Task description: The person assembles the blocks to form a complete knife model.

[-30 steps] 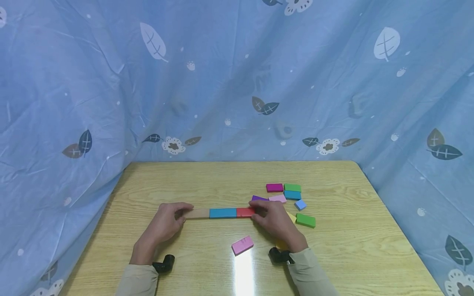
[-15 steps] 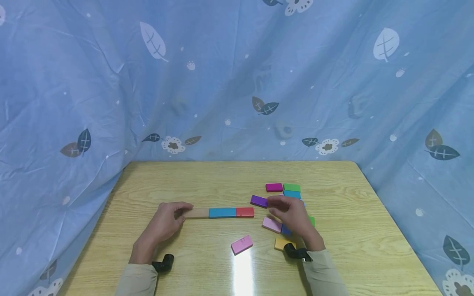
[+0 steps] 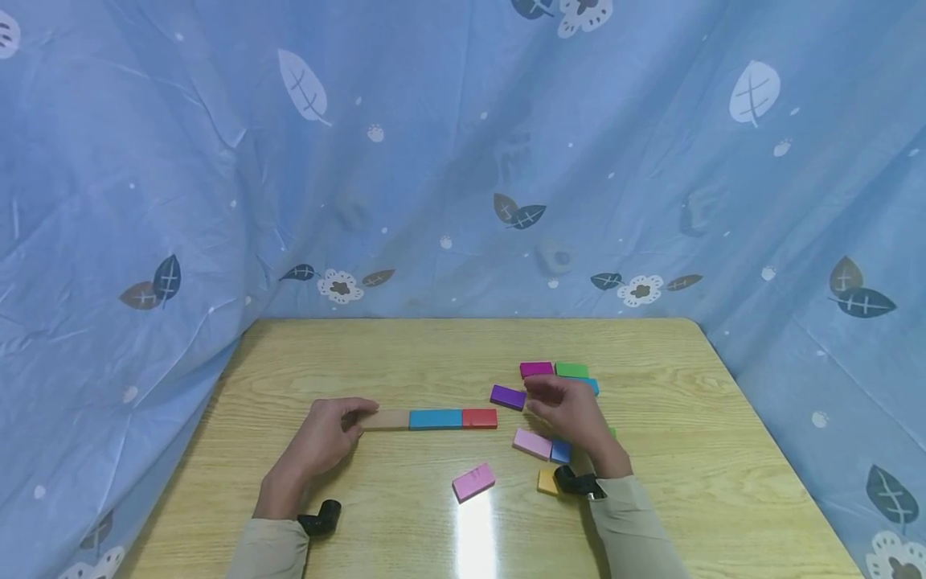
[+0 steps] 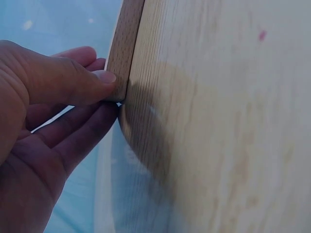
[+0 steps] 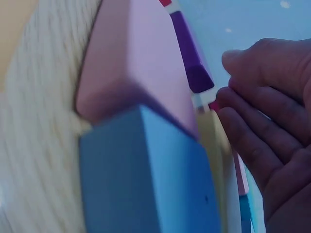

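Note:
A row of blocks lies end to end: a plain wooden block (image 3: pixel 387 420), a blue block (image 3: pixel 436 420) and a red block (image 3: pixel 480 419). The left hand (image 3: pixel 327 438) pinches the wooden block's outer end; in the left wrist view, its thumb presses one face of that block (image 4: pixel 121 53). To the right of the row, the right hand (image 3: pixel 573 416) is over the loose blocks, beside a purple block (image 3: pixel 508 397). In the right wrist view nothing shows between its loosely bent fingers (image 5: pixel 252 141). Part of a teal block (image 3: pixel 589 386) shows behind this hand.
Magenta (image 3: pixel 536 370) and green (image 3: pixel 571 370) blocks lie farther back. Nearer are a pale pink block (image 3: pixel 531 444) touching a blue one (image 3: pixel 560 452), an orange block (image 3: pixel 546 482) and a pink block (image 3: pixel 473 482). A patterned curtain (image 3: pixel 434 161) backs the wooden table (image 3: pixel 362 346).
My right hand has left the red block's end and moved right to the loose blocks. The teal block's visible end is slightly farther right. My left hand stays on the wooden block.

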Motion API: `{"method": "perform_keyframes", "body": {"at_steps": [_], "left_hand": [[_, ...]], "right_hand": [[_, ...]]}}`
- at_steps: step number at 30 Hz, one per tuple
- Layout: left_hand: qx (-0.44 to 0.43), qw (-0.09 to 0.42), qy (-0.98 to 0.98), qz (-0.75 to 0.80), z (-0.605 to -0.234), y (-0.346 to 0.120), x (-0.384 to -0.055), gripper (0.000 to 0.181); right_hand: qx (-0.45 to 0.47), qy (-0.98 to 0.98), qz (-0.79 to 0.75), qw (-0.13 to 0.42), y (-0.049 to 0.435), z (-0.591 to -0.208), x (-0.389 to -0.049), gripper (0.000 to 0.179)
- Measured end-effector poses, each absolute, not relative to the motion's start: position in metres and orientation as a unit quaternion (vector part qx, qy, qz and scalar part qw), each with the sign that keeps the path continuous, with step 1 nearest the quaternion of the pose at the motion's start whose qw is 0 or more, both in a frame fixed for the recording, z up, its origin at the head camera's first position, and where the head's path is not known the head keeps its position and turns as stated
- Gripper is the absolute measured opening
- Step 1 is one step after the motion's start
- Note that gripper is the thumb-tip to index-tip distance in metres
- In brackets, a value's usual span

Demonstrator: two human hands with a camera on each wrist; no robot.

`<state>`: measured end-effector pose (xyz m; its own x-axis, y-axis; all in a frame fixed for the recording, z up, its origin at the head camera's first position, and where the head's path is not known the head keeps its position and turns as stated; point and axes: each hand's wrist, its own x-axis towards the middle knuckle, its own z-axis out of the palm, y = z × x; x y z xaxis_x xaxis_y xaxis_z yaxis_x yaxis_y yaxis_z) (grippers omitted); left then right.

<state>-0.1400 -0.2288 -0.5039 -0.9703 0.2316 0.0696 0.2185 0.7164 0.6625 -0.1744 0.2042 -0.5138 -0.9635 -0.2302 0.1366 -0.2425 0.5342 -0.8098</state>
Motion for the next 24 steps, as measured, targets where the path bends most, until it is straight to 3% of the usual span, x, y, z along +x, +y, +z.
{"method": "perform_keyframes", "body": {"at_steps": [24], "left_hand": [[0.118, 0.017, 0.928, 0.354, -0.506, -0.23, -0.141, 0.041]], "right_hand": [[0.134, -0.905, 0.404, 0.014, 0.191, -0.508, -0.179, 0.035]]}}
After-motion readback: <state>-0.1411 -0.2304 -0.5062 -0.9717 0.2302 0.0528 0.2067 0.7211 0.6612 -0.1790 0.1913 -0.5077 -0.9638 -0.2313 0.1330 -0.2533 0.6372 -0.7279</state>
